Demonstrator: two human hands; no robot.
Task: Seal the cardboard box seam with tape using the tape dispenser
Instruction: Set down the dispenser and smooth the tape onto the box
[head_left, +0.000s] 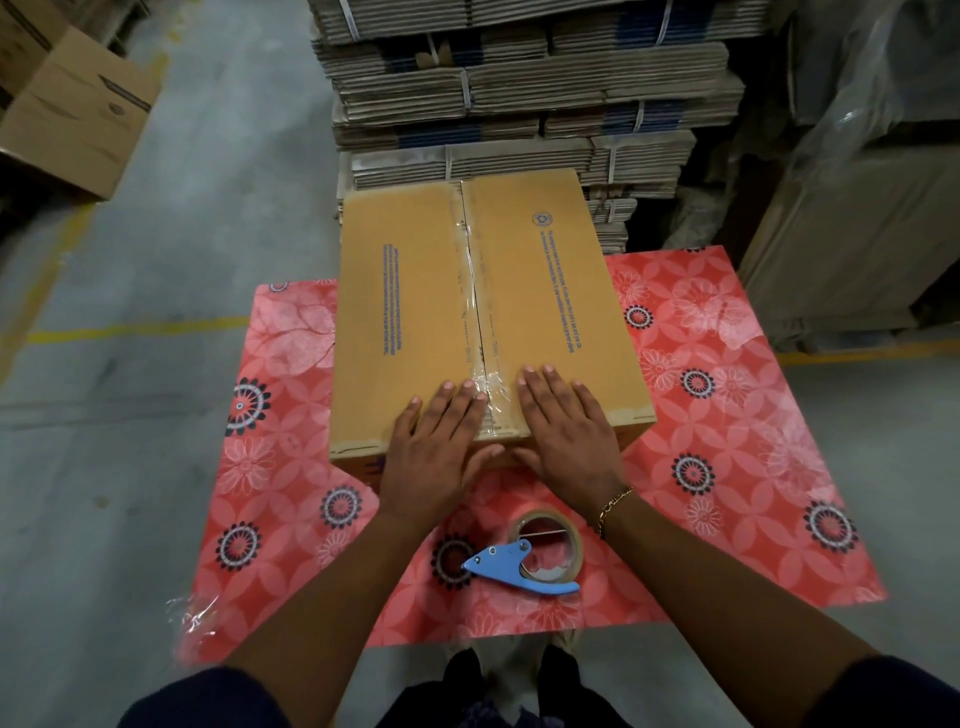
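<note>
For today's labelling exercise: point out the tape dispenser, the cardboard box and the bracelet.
tape dispenser (519, 571), head view, on its blue handle.
cardboard box (410, 291), head view, on the left top flap.
bracelet (613, 503), head view, on the chain at the wrist.

Closed box (415, 312) on red flowered table (727, 415); clear tape (475, 291) runs along centre seam. Left hand (441, 441) and right hand (563, 431) flat, palms down, on box's near end, either side of seam, fingers spread. Tape dispenser (530, 564), blue handle, lies on table near box, untouched. Flattened cardboard stacks (519, 88) beyond.
</note>
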